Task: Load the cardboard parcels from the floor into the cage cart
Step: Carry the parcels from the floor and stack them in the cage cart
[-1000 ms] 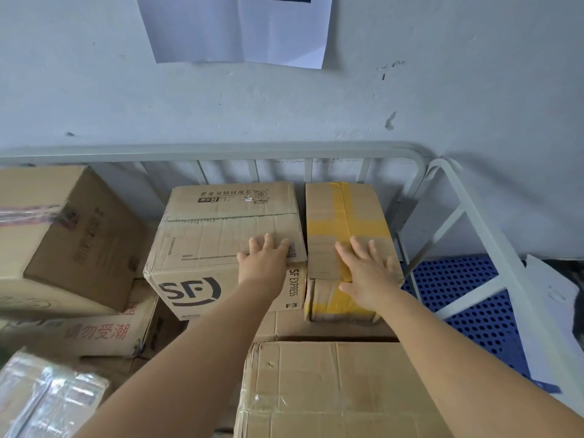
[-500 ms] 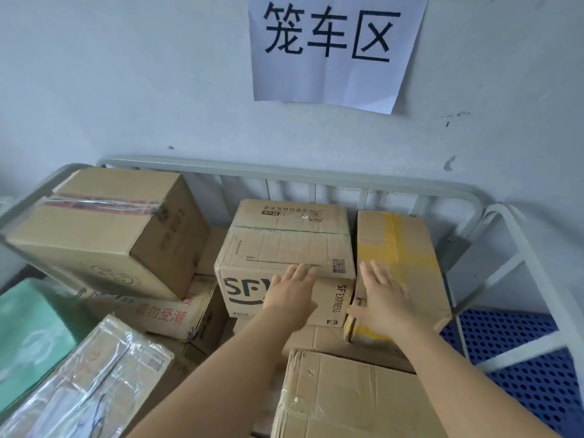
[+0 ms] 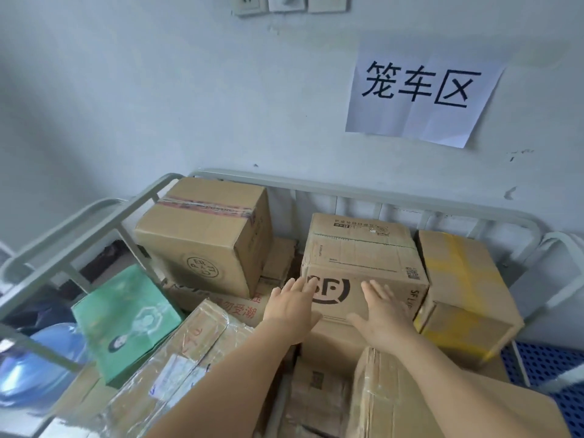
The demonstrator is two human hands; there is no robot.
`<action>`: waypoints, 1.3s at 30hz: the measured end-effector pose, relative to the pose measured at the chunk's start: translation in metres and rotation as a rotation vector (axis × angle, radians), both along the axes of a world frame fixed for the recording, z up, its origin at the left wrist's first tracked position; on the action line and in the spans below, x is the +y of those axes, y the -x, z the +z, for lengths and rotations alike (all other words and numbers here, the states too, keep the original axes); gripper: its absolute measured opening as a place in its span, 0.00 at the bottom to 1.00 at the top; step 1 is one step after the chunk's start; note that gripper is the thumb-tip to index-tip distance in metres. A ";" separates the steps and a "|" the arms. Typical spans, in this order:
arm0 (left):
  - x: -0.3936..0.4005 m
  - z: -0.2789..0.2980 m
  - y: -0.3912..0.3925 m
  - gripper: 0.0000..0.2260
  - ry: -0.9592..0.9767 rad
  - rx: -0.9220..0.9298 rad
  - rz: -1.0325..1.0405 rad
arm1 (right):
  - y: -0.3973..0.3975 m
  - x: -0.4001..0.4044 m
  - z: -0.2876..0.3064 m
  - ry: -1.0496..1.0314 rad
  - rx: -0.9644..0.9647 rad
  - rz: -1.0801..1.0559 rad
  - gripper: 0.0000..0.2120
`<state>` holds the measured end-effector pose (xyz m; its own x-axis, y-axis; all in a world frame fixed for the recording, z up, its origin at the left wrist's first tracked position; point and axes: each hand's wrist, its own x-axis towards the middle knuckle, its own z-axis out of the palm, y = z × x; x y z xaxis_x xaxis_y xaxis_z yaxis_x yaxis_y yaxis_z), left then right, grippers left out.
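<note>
Both hands reach forward with straight, spread fingers and lie flat against the front face of a cardboard box (image 3: 360, 267) printed with a black "SF" logo. The left hand (image 3: 292, 306) covers the left edge of the logo; the right hand (image 3: 384, 314) sits just right of it, thumb out to the side. Neither hand curls round anything.

This box stands inside the cage cart (image 3: 347, 188), on top of other parcels and close to the grey rear rail. Its right side reads "SF" and further letters cut off by the angle; a small QR code sits near its top right corner, and lines of print on the top flap are too small to read.

Touching its right side is a box with yellow tape (image 3: 458, 279). To the left, a large box (image 3: 205, 235) carries a round stamp with letters and a strip of reddish tape across the top. It rests on a flat box with red Chinese characters (image 3: 246, 308), partly hidden. Nearer the camera lie a green box (image 3: 126, 314) and a parcel wrapped in clear tape (image 3: 177, 368), its label blurred.

On the wall hangs a paper sign (image 3: 417, 90) reading "笼车区". Above it are wall sockets (image 3: 284, 3). A blue perforated panel (image 3: 550, 374) shows at the right.
</note>
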<state>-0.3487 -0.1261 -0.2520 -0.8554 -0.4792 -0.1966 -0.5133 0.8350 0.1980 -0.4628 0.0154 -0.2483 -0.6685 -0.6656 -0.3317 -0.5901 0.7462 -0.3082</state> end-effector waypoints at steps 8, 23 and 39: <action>-0.057 0.010 -0.104 0.32 -0.051 -0.011 0.071 | -0.101 -0.049 0.012 0.043 0.002 0.006 0.34; -0.148 0.012 -0.147 0.32 -0.043 0.010 0.289 | -0.133 -0.139 0.016 0.200 -0.218 0.001 0.34; -0.326 -0.011 -0.141 0.33 -0.141 0.131 0.417 | -0.126 -0.283 0.003 0.266 -0.313 -0.222 0.34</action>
